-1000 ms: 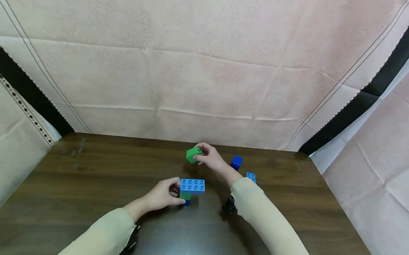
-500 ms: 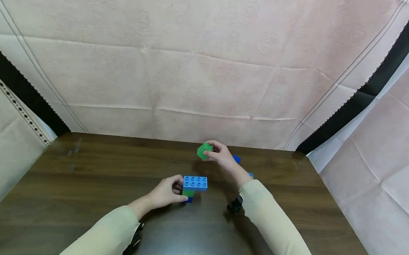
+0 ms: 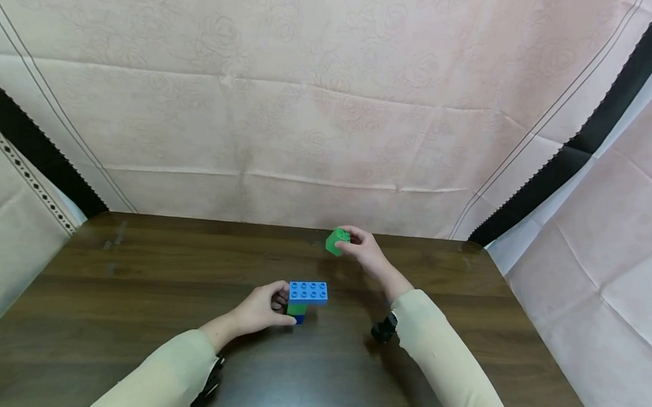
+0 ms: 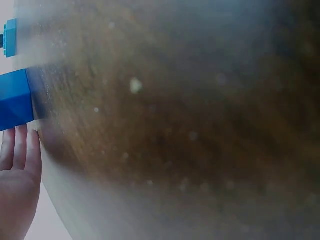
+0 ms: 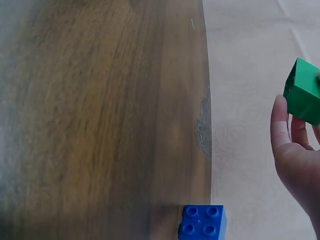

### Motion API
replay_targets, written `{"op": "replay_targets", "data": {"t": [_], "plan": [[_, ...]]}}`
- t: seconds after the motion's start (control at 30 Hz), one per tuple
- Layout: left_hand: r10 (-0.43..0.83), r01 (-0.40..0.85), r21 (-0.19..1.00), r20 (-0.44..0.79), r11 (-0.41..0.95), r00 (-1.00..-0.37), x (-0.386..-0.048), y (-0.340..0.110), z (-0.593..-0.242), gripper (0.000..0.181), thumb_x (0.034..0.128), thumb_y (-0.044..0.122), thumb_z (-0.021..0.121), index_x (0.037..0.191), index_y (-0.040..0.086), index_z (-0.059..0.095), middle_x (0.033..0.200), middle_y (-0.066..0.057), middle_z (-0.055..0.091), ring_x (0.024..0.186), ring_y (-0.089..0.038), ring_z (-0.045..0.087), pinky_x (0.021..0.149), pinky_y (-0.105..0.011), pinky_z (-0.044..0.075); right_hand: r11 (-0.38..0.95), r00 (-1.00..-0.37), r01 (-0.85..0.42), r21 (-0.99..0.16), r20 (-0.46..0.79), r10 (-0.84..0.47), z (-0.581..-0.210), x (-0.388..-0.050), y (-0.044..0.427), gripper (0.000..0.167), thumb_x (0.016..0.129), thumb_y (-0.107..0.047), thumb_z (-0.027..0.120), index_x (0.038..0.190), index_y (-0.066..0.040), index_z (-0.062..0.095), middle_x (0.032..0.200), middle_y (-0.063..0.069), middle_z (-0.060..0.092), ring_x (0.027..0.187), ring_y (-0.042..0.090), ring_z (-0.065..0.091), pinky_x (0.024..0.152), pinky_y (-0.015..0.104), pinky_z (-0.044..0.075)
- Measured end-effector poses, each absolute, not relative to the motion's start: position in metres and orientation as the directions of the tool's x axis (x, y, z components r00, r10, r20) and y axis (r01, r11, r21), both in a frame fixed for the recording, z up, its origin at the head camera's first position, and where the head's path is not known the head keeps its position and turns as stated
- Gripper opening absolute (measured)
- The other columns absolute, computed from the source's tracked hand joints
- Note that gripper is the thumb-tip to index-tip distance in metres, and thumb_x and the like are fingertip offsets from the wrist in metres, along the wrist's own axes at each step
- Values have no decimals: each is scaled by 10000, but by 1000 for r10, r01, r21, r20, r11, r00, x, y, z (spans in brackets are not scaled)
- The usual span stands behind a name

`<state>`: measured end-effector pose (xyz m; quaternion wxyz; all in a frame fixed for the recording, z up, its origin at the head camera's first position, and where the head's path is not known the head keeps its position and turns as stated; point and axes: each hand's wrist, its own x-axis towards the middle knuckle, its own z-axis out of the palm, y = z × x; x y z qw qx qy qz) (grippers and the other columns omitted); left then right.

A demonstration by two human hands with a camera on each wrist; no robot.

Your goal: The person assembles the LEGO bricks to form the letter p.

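Note:
My left hand (image 3: 261, 308) grips a small stack from its left side, thumb at the front low down. On top of the stack is a light blue brick (image 3: 308, 292), over a green brick (image 3: 296, 309) and a dark blue brick (image 3: 299, 319). Farther back, my right hand (image 3: 362, 247) pinches another green brick (image 3: 337, 241) above the table, slightly tilted with studs showing. In the left wrist view, the left hand (image 4: 22, 180) is beside a blue brick (image 4: 16, 99). In the right wrist view, fingers hold the green brick (image 5: 306, 92).
A loose dark blue brick (image 5: 202, 222) sits near the table's far edge. The left wrist view shows a lighter blue brick (image 4: 11, 38) farther off. A pale cloth (image 3: 285, 135) hangs behind the brown wooden table (image 3: 153, 281).
My right hand has moved right with the green brick, turning it so more studs show. My forearm now covers the loose bricks in the head view. The left hand stays on the stack.

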<state>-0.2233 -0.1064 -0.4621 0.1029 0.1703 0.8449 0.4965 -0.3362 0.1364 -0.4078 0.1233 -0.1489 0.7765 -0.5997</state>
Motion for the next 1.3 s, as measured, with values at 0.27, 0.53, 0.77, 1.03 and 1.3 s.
{"op": "replay_targets", "data": {"t": [0.27, 0.53, 0.77, 1.03, 1.3], "plan": [[338, 186, 891, 40, 414, -940, -222, -113, -450, 500, 750, 260, 787, 1145, 80, 538, 1112, -73, 600, 1046, -217, 557, 946, -418, 476, 218, -924, -109, -970, 17, -383, -405, -333, 142, 429, 895, -93, 596, 1294, 26, 493, 1088, 95, 585, 895, 101, 570, 810, 355, 495], [343, 205, 915, 80, 347, -936, -221, -109, -441, 512, 772, 252, 769, 1184, 57, 537, 1150, -105, 596, 1065, -242, 567, 951, -437, 474, 209, -917, -122, -970, 30, -397, -405, -332, 146, 446, 898, -94, 594, 1300, 56, 473, 1052, 52, 579, 889, 106, 565, 797, 318, 506], [353, 215, 931, 103, 296, -930, -220, -105, -443, 359, 810, 232, 734, 1105, 90, 585, 1038, -76, 635, 960, -180, 584, 897, -411, 497, 180, -901, -151, -972, 61, -430, -403, -327, 145, 428, 897, -76, 593, 1286, 61, 480, 989, -25, 584, 876, 93, 562, 778, 267, 499], [349, 209, 941, 107, 267, -931, -226, -101, -447, 342, 809, 211, 735, 1093, 71, 606, 1029, -92, 641, 945, -186, 589, 884, -384, 506, 211, -902, -159, -964, 55, -428, -394, -314, 140, 402, 886, -78, 605, 1260, 33, 504, 995, -1, 579, 872, 108, 551, 830, 376, 494], [348, 189, 946, 89, 264, -933, -231, -95, -447, 329, 810, 209, 734, 1083, 71, 612, 1027, -82, 644, 942, -173, 589, 868, -337, 505, 233, -872, -215, -949, 79, -483, -384, -299, 133, 377, 872, -89, 631, 1217, 29, 535, 985, 16, 603, 854, 113, 568, 743, 241, 505]]}}
